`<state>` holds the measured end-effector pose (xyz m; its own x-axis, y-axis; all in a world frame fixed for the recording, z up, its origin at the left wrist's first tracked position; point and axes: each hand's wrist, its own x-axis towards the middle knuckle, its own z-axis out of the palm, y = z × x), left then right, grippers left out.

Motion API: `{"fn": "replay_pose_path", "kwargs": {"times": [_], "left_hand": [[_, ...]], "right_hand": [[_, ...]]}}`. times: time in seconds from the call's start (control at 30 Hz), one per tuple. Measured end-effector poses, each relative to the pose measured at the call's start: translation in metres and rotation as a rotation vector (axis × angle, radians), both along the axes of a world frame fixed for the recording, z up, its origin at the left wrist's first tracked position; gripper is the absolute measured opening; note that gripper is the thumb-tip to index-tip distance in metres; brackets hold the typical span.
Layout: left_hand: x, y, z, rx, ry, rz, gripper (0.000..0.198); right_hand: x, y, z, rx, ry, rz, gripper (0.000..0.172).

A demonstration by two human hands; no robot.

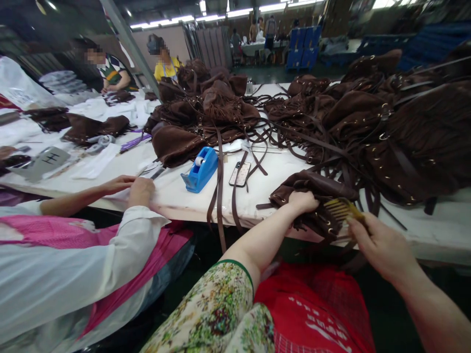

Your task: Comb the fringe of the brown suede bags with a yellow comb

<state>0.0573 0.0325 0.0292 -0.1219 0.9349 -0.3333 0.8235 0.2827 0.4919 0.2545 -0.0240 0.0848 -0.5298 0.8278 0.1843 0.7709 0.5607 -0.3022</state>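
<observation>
At the table's front edge lies a dark brown fringed bag (316, 184) with gold-coloured eyelets. My left hand (303, 201) is closed on its upper side, the fingers partly sunk in the dark material. In my right hand (379, 240) is a yellowish wide-toothed comb (340, 210), gripped at its right end. The comb's teeth point left and lie over the bag's front, close to my left hand. Fringe and straps hang below the table edge, partly blurred.
Brown bags (423, 137) with straps are heaped right and behind. A blue tape dispenser (200, 170) and a phone (240, 174) rest on the white table (172, 191). At left, a co-worker's hands (142, 189) are busy. Two people work across the table.
</observation>
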Motion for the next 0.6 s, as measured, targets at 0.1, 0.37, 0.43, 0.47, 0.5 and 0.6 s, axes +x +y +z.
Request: {"fn": "replay_pose_path", "kwargs": {"times": [0.1,0.37,0.43,0.47,0.5,0.6], "left_hand": [[-0.004,-0.011,-0.009,0.120,0.022,-0.110,0.039],[-0.010,-0.017,-0.021,0.214,0.023,-0.150,0.033],[-0.010,-0.016,-0.023,0.229,0.016,-0.158,0.035],[-0.011,-0.016,-0.024,0.232,0.014,-0.160,0.036],[-0.011,-0.015,-0.024,0.231,0.013,-0.162,0.037],[-0.013,-0.013,-0.024,0.202,0.011,-0.183,0.031]], "right_hand": [[0.001,0.044,-0.008,0.043,-0.113,-0.066,0.039],[-0.032,0.062,-0.026,0.073,-0.210,-0.061,0.038],[-0.036,0.063,-0.030,0.019,-0.231,-0.008,0.038],[-0.038,0.064,-0.033,-0.011,-0.223,0.008,0.039],[-0.040,0.064,-0.035,-0.045,-0.201,0.025,0.041],[-0.046,0.056,-0.041,-0.147,-0.110,0.095,0.043]]}}
